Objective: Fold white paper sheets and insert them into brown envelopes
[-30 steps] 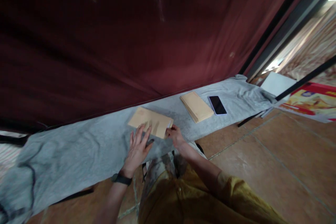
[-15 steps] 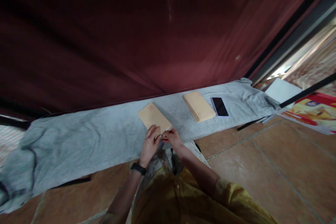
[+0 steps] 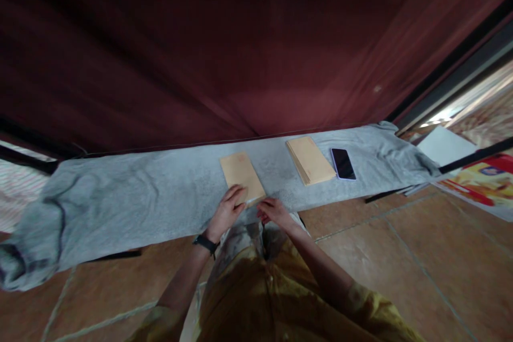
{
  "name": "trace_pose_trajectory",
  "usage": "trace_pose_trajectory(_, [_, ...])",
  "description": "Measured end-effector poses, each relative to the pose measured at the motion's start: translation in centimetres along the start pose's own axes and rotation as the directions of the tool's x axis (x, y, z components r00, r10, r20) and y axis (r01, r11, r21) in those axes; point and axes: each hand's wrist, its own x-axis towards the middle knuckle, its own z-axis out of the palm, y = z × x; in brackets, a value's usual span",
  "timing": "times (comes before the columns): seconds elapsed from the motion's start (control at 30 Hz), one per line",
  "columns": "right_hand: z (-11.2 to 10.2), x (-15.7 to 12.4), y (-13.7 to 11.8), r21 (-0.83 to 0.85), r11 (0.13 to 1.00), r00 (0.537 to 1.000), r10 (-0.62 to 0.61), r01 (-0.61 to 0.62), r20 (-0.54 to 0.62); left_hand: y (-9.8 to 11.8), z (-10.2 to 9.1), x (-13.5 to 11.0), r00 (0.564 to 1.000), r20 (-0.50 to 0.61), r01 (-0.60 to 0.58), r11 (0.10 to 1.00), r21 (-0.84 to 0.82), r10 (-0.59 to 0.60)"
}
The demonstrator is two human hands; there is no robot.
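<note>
A brown paper envelope (image 3: 241, 171) with a small reddish print near its far end lies slantwise on the grey cloth. My left hand (image 3: 228, 209), with a dark band on the wrist, grips its near left edge, fingers on top and the thumb at the near end. At the near right corner, my right hand (image 3: 273, 210) has its fingers curled in, thumb and forefinger at the edge flap. A thin white strip shows along that near end, between the hands. To the right lies a stack of similar envelopes (image 3: 311, 160).
A phone (image 3: 343, 164) with a dark screen lies right of the stack. The grey cloth (image 3: 180, 187) covers a long narrow bench, bunched at both ends. A dark red curtain (image 3: 240, 64) hangs behind it. A red and yellow printed box (image 3: 487, 179) and a white panel (image 3: 447, 145) are at the right.
The envelope has turned to lie more upright in view. My hands have moved slightly apart, the right one shifting right along the near edge. The whole view has shifted a little.
</note>
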Motion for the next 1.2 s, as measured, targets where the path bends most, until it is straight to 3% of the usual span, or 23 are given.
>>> trace_pose_trajectory(0.07, [-0.7,-0.5,0.4,-0.245,0.947,0.97,-0.232,0.208,-0.075,0.2,0.1,0.0,1.0,0.01,-0.021,1.0,0.024,0.021])
trace_pose_trajectory(0.17, [-1.2,-1.0,0.6,-0.579,0.719,0.872,-0.489,0.383,-0.031,0.5,0.3,0.0,0.998,0.034,-0.054,0.994,0.093,0.051])
trace_pose_trajectory(0.3, [-1.2,-1.1,0.3,-0.782,0.45,0.826,-0.546,0.431,0.141,0.8,0.5,-0.2,0.997,0.061,-0.052,0.986,0.157,0.042])
trace_pose_trajectory(0.4, [-1.0,-0.7,0.1,-0.841,0.339,0.818,-0.542,0.421,0.191,0.8,0.5,-0.3,0.997,0.069,-0.041,0.986,0.16,0.03])
trace_pose_trajectory(0.87, [-0.8,-0.5,0.6,-0.884,0.155,0.782,-0.549,0.442,0.295,0.6,0.2,-0.1,0.996,0.046,-0.087,0.978,0.187,0.08])
trace_pose_trajectory(1.2, [0.1,-0.4,-0.3,-0.91,0.168,0.848,-0.457,0.379,0.269,0.9,0.3,-0.3,1.0,0.005,-0.022,0.978,0.206,0.022])
